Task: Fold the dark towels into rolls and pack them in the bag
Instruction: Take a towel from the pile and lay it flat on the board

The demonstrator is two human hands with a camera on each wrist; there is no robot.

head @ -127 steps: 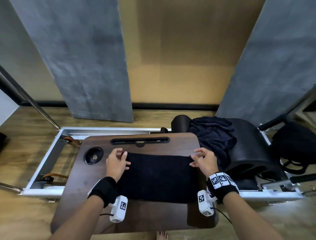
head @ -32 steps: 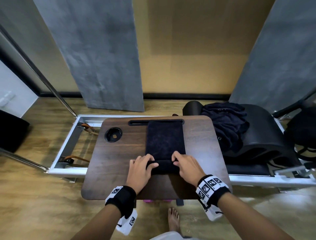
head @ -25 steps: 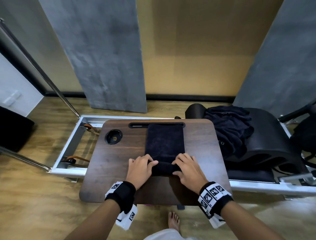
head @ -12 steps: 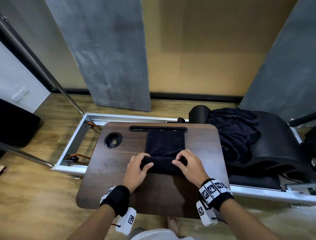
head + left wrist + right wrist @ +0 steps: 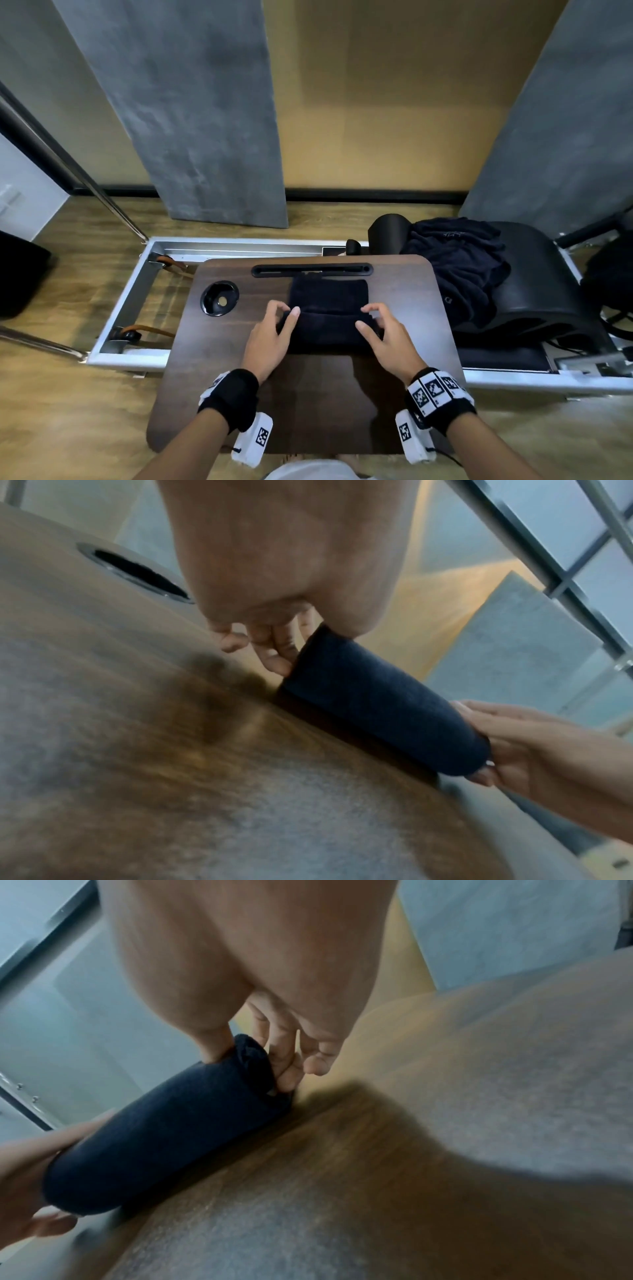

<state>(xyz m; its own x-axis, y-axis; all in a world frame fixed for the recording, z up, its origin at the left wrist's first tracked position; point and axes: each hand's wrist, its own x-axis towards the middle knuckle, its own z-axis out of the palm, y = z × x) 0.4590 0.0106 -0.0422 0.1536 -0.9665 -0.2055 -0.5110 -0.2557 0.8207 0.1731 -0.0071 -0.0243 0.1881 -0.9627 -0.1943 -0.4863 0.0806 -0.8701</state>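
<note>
A dark towel lies on the brown lap table [image 5: 212,370], its near part wound into a roll [image 5: 329,330] and a short flat part [image 5: 329,294] stretching toward the slot. My left hand [image 5: 279,320] grips the roll's left end, thumb on top, fingers curled at the end [image 5: 274,653]. At the right end my right hand [image 5: 375,323] grips the same way [image 5: 274,1066]. The roll [image 5: 377,710] [image 5: 164,1137] rests on the table. A heap of dark towels [image 5: 459,270] lies to the right. A black bag [image 5: 609,284] shows at the far right edge.
The table has a round cup holder [image 5: 219,298] at the left and a long slot [image 5: 311,270] along the far edge. The heap rests on a black padded barrel [image 5: 534,294] in a metal frame [image 5: 137,291]. A black bin [image 5: 17,274] stands far left.
The roll has grown thicker and travelled away from me, and the flat part has shortened. Five seconds ago the towel lay spread sideways under both hands.
</note>
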